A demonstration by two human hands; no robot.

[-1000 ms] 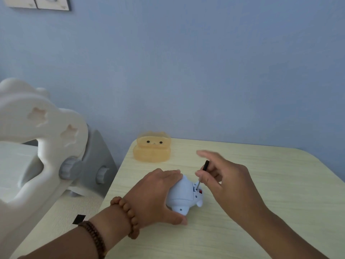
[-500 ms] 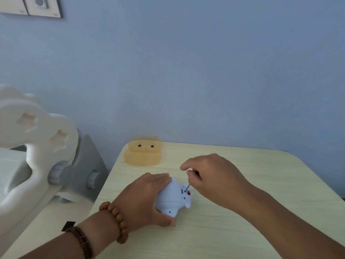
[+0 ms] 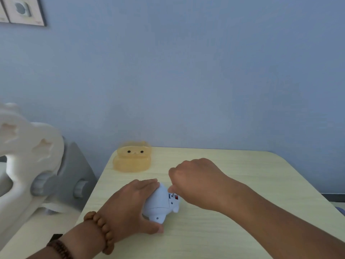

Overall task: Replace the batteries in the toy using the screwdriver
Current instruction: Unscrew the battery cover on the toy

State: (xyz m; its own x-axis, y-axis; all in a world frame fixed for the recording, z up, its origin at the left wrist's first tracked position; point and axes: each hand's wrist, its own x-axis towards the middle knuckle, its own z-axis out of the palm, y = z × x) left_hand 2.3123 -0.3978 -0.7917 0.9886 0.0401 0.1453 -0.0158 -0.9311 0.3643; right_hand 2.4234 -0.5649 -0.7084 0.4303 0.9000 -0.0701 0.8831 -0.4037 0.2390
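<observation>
While the left hand [image 3: 128, 208] clamps the light-blue toy [image 3: 158, 206] down on the pale wooden table [image 3: 242, 230] at lower centre of the frame, the right hand [image 3: 197, 182] comes in from the right, just above it. The left fingers lie over the toy's rounded back and the thumb hooks round its near side, a grip that probably keeps the body from spinning under a turning tool. A beaded bracelet [image 3: 100, 228] sits on that wrist.

The toy lies on its side, its underside facing right, where a red switch [image 3: 176, 198] and what looks like the battery hatch are exposed to the tool. The right hand's fingers are curled downward, pinching the screwdriver [image 3: 172, 194]. Only a short grey piece of shaft shows below the fingertips, meeting the toy beside the switch; the handle is hidden in the hand. I judge that the hatch screw is being worked, with the batteries not yet reached.

A translucent orange cat-faced box [image 3: 132, 158] sits well apart near the table's far left corner, out of the way.
</observation>
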